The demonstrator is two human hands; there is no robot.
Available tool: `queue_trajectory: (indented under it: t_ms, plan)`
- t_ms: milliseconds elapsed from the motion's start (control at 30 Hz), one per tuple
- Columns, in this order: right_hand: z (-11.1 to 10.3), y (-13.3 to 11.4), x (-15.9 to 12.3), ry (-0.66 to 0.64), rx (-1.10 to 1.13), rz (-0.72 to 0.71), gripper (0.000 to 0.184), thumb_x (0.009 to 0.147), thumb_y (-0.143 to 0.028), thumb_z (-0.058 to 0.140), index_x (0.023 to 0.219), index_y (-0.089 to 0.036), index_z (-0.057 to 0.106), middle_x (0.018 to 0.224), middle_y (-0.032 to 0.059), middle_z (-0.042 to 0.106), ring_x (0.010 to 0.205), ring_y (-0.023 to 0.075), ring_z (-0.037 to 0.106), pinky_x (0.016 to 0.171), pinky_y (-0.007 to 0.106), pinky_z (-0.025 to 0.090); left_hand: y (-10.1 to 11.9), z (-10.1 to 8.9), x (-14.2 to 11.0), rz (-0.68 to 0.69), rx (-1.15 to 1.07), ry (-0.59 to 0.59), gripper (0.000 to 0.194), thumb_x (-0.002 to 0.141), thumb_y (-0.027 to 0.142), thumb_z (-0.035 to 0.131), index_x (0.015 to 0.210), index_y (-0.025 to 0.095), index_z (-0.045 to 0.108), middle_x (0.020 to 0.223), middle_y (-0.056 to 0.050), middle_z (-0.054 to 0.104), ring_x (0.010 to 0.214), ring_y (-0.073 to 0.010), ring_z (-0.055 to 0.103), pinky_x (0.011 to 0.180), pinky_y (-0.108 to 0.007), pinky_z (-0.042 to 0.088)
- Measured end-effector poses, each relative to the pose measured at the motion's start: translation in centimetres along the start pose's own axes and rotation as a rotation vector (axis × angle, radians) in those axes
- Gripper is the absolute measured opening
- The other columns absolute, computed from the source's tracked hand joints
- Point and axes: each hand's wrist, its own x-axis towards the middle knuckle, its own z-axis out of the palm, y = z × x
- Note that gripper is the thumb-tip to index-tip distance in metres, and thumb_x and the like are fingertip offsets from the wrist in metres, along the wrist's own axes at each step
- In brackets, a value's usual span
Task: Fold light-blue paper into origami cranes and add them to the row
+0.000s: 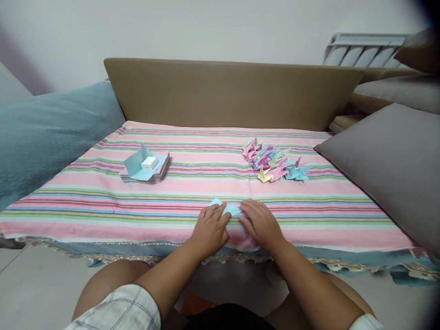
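A small light-blue folded paper (224, 207) lies near the front edge of the striped pink cloth (206, 183). My left hand (210, 229) rests on its left part, fingers curled and pressing down on it. My right hand (261, 223) lies flat at its right end, fingers stretched out on the paper's tip and the cloth. Part of the paper is hidden under both hands.
A stack of coloured paper sheets (146, 170) with a small white block (149, 162) on top sits at the left. A heap of several folded paper cranes (273, 161) lies at the right. Grey cushions (388, 165) stand right, a teal blanket (44, 137) left.
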Motion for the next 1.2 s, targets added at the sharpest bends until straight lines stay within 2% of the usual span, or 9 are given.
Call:
queue_trajectory:
  t_ms: [100, 267, 367, 533, 700, 800, 900, 1033, 1200]
  plan:
    - [1.2, -1.1, 0.1, -0.077, -0.01, -0.146, 0.049, 0.092, -0.037, 0.04, 0.133, -0.012, 0.041, 0.137, 0.0124, 0.045, 0.132, 0.025, 0.032, 0.107, 0.047, 0.026, 0.0, 0.0, 0.0, -0.008, -0.019, -0.013, 0.045, 0.076, 0.021, 0.052, 0.121, 0.021, 0.05, 0.139, -0.008, 0.042, 0.12, -0.0281, 0.04, 0.097, -0.046, 0.033]
    - [2.7, -1.7, -0.1, -0.184, -0.022, -0.118, 0.064, 0.091, -0.049, 0.035, 0.141, -0.01, 0.027, 0.139, 0.0165, 0.042, 0.131, 0.0258, 0.034, 0.106, 0.05, 0.025, -0.1, -0.1, -0.1, -0.03, -0.06, -0.063, 0.05, 0.077, 0.023, 0.052, 0.127, 0.021, 0.045, 0.143, -0.008, 0.037, 0.123, -0.029, 0.037, 0.099, -0.048, 0.032]
    - [2.9, -1.5, -0.2, -0.197, -0.024, -0.097, 0.065, 0.092, -0.05, 0.034, 0.143, -0.011, 0.024, 0.14, 0.0163, 0.04, 0.133, 0.0253, 0.031, 0.107, 0.05, 0.024, 0.0, -0.1, 0.0, -0.065, -0.109, -0.082, 0.052, 0.076, 0.021, 0.052, 0.127, 0.022, 0.045, 0.144, -0.008, 0.036, 0.124, -0.0297, 0.036, 0.1, -0.049, 0.031]
    - [2.9, -1.4, -0.2, -0.205, -0.018, -0.085, 0.065, 0.092, -0.049, 0.032, 0.144, -0.012, 0.019, 0.14, 0.0147, 0.04, 0.133, 0.0249, 0.032, 0.106, 0.05, 0.025, -0.2, 0.0, 0.4, -0.192, -0.243, -0.102, 0.067, 0.069, 0.017, 0.054, 0.134, 0.016, 0.036, 0.138, -0.011, 0.044, 0.129, -0.0306, 0.031, 0.104, -0.05, 0.028]
    - [2.6, -1.6, -0.2, -0.223, -0.013, -0.082, 0.062, 0.092, -0.051, 0.032, 0.143, -0.016, 0.024, 0.142, 0.0128, 0.038, 0.134, 0.024, 0.03, 0.107, 0.05, 0.024, -0.6, 0.0, 0.7, -0.251, -0.292, -0.121, 0.07, 0.067, 0.017, 0.055, 0.134, 0.017, 0.035, 0.139, -0.01, 0.043, 0.134, -0.0301, 0.026, 0.108, -0.053, 0.018]
    - [2.3, -1.6, -0.2, -0.248, -0.042, -0.116, 0.056, 0.091, -0.05, 0.035, 0.14, -0.023, 0.031, 0.144, 0.0102, 0.035, 0.134, 0.025, 0.028, 0.106, 0.052, 0.025, -1.0, 0.0, 0.3, -0.236, -0.257, -0.079, 0.064, 0.071, 0.021, 0.056, 0.132, 0.017, 0.036, 0.138, -0.012, 0.043, 0.133, -0.031, 0.027, 0.108, -0.057, 0.016]
    - [2.0, -1.7, -0.1, -0.272, -0.065, -0.142, 0.055, 0.089, -0.053, 0.039, 0.138, -0.027, 0.035, 0.146, 0.0093, 0.032, 0.134, 0.027, 0.028, 0.104, 0.053, 0.025, -1.5, -0.2, -0.6, -0.158, -0.195, -0.045, 0.055, 0.075, 0.026, 0.057, 0.128, 0.017, 0.041, 0.141, -0.014, 0.039, 0.133, -0.0314, 0.027, 0.107, -0.058, 0.018]
    - [1.9, -1.7, 0.0, -0.284, -0.078, -0.15, 0.058, 0.087, -0.053, 0.043, 0.139, -0.028, 0.034, 0.146, 0.0112, 0.031, 0.134, 0.0278, 0.027, 0.104, 0.053, 0.024, -2.3, -0.9, -1.9, -0.042, -0.106, -0.082, 0.047, 0.078, 0.032, 0.058, 0.122, 0.022, 0.048, 0.144, -0.011, 0.034, 0.133, -0.0319, 0.026, 0.106, -0.056, 0.021]
    - [2.0, -1.7, -0.1, -0.286, -0.084, -0.15, 0.057, 0.086, -0.052, 0.047, 0.137, -0.029, 0.037, 0.147, 0.0102, 0.03, 0.135, 0.0282, 0.026, 0.105, 0.053, 0.023, -3.3, -1.6, -2.9, -0.01, -0.025, -0.12, 0.053, 0.078, 0.036, 0.06, 0.127, 0.027, 0.046, 0.145, -0.009, 0.033, 0.134, -0.0327, 0.025, 0.107, -0.055, 0.019]
